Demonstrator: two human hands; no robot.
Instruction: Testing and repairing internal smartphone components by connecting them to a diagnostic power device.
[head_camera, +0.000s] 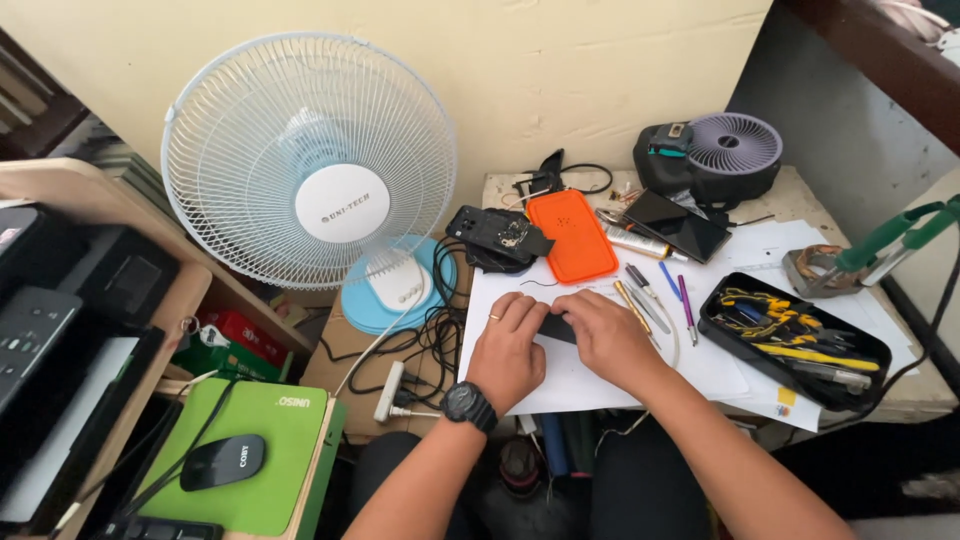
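**Both hands on a small dark piece at the desk's front edge**

Nearest the head camera, my left hand (507, 352), with a black wristwatch (468, 405) on its wrist, rests beside my right hand (607, 338) on the white paper sheet (720, 370) near the front edge of the desk (905, 395). Between them I pinch a small flat dark piece (556, 328), left fingers on its left end, right fingers curled over its right end, and it lies flat against the paper. Just beyond my right hand, several pens and slim tools (650, 300) lie on the sheet. Toward the right edge sits a black tray of yellow-handled tools (795, 338). Farther back, an orange phone case (572, 235) lies beside a black device (498, 238), and a dark phone (677, 224) rests near the back. At the far right corner stands a small grey fan (733, 147). Off the left edge, a large white fan (310, 165) stands on a lower surface, with a green mouse pad (270, 450) and a black mouse (222, 461) nearer me
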